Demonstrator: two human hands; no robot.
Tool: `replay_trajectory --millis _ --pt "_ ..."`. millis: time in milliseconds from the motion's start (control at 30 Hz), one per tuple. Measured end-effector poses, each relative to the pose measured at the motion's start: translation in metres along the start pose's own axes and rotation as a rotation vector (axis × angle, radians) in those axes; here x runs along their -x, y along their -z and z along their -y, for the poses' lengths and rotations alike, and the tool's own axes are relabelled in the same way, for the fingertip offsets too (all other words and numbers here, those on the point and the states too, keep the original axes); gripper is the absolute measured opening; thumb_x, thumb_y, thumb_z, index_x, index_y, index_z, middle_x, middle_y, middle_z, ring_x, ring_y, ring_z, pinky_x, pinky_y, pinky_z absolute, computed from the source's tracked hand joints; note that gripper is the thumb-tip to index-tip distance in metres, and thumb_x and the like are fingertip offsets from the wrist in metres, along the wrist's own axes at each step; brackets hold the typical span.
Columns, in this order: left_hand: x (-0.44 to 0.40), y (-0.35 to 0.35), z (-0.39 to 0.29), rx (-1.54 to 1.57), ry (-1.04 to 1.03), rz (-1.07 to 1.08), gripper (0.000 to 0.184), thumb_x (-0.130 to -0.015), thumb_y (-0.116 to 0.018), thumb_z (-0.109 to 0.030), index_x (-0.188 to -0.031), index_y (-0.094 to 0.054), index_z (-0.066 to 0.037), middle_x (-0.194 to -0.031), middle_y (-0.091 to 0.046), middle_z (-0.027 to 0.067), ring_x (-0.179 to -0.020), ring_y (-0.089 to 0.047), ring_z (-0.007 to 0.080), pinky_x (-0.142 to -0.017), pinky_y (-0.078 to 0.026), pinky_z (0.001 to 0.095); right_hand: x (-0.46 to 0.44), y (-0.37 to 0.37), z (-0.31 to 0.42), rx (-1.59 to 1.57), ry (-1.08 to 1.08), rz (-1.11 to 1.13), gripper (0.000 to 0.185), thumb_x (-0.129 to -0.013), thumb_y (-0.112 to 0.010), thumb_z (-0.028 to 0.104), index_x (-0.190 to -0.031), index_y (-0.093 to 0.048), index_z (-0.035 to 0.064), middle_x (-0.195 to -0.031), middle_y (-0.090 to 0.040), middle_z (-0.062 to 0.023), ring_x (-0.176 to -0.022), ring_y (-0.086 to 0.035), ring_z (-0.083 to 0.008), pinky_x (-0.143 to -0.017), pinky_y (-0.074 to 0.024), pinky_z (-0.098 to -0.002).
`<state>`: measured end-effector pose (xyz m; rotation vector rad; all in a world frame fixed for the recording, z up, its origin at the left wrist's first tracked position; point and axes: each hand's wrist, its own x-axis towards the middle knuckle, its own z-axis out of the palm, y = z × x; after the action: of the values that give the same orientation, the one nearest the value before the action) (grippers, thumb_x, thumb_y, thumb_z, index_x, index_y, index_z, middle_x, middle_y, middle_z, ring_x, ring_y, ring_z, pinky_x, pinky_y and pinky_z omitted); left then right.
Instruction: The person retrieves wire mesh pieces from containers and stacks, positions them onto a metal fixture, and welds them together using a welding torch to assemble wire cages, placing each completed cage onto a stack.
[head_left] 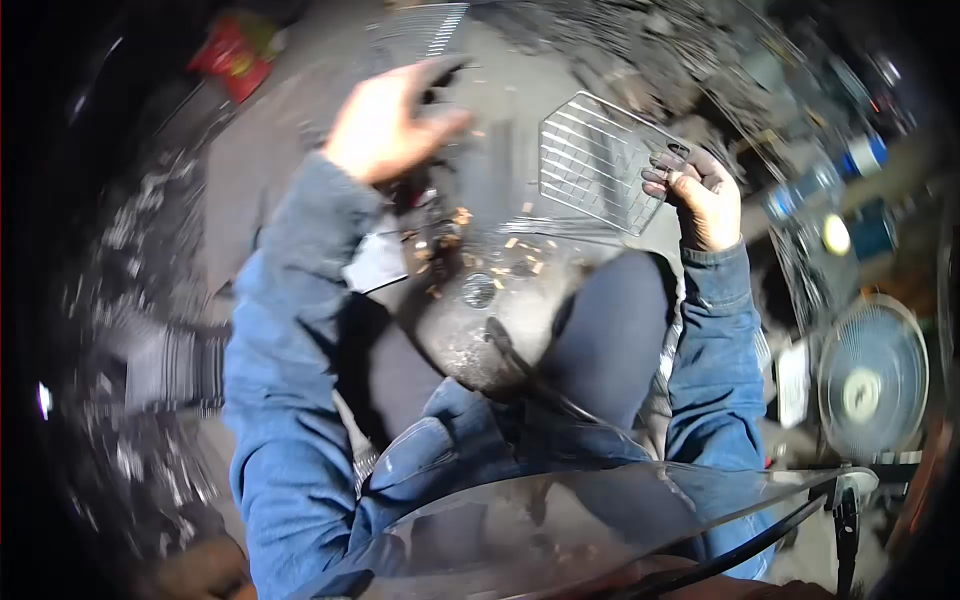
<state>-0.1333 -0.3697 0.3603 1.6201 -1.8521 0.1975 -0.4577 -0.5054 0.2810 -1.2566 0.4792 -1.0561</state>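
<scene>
In the head view my right hand [708,196] is closed on the right corner of a wire rack [600,160], a metal grid in an angular frame, held tilted above the floor. My left hand [392,122] is raised at the upper left, its thumb and fingers apart, with nothing seen between them. Just beyond it lies another wire grid [425,30]. Below the held rack some thin metal rods [560,228] lie near my knees, beside scattered small orange-brown pieces [520,258].
A standing fan [862,390] is at the right, with a plastic bottle [810,190] above it. A red packet [235,58] lies at the upper left. Stacked metal parts [175,370] sit at the left. A clear visor edge [560,500] crosses the bottom.
</scene>
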Motion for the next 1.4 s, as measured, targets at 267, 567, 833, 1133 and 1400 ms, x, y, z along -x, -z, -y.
replay_trajectory --millis 267,567,833,1133,1400 --pt "0.032 0.029 0.033 0.107 0.2 -0.052 0.03 -0.083 -0.066 -0.019 -0.106 -0.061 -0.001 -0.092 -0.066 0.0121 -0.086 -0.063 0.019 -0.078 -0.049 0.0317 -0.077 -0.142 -0.055 0.602 0.207 0.138 0.022 -0.081 -0.065 0.012 -0.099 -0.064 -0.0013 -0.082 -0.068 -0.0079 -0.075 -0.064 -0.012 -0.068 -0.0508 -0.0252" --pt "0.043 0.047 0.089 -0.246 0.044 -0.098 0.039 -0.081 -0.069 -0.027 -0.108 -0.061 0.0 -0.117 -0.059 0.0174 -0.104 -0.06 0.0283 -0.087 -0.048 0.0348 -0.064 -0.188 -0.082 0.705 0.447 -0.013 0.014 -0.082 -0.062 0.012 -0.089 -0.065 0.0003 -0.076 -0.066 -0.014 -0.067 -0.065 -0.0204 -0.063 -0.0506 -0.0299" --pt "0.032 0.051 0.073 -0.112 0.158 0.089 0.039 -0.081 -0.065 -0.032 -0.109 -0.06 -0.005 -0.095 -0.065 0.0169 -0.089 -0.062 0.0343 -0.078 -0.05 0.0398 -0.047 -0.18 -0.078 0.656 0.522 -0.076 0.009 -0.08 -0.065 0.006 -0.087 -0.063 0.001 -0.071 -0.064 -0.0119 -0.062 -0.063 -0.018 -0.059 -0.0497 -0.0299" --pt "0.054 0.018 0.069 -0.185 0.046 -0.062 0.034 -0.081 -0.066 -0.015 -0.115 -0.062 -0.015 -0.109 -0.064 0.0096 -0.099 -0.063 0.0264 -0.085 -0.052 0.0342 -0.057 -0.17 -0.103 0.746 0.467 -0.076 0.009 -0.081 -0.064 0.008 -0.088 -0.064 0.0016 -0.072 -0.065 -0.0118 -0.062 -0.064 -0.0175 -0.059 -0.0501 -0.0287" --pt "0.047 0.016 0.071 -0.334 0.021 0.094 0.053 -0.078 -0.065 -0.012 -0.128 -0.051 -0.02 -0.126 -0.056 0.0076 -0.101 -0.061 0.0297 -0.084 -0.052 0.0369 -0.068 -0.167 -0.107 0.802 0.479 -0.066 0.01 -0.081 -0.066 0.009 -0.088 -0.064 0.0019 -0.07 -0.065 -0.0126 -0.061 -0.064 -0.0184 -0.059 -0.0506 -0.0285"
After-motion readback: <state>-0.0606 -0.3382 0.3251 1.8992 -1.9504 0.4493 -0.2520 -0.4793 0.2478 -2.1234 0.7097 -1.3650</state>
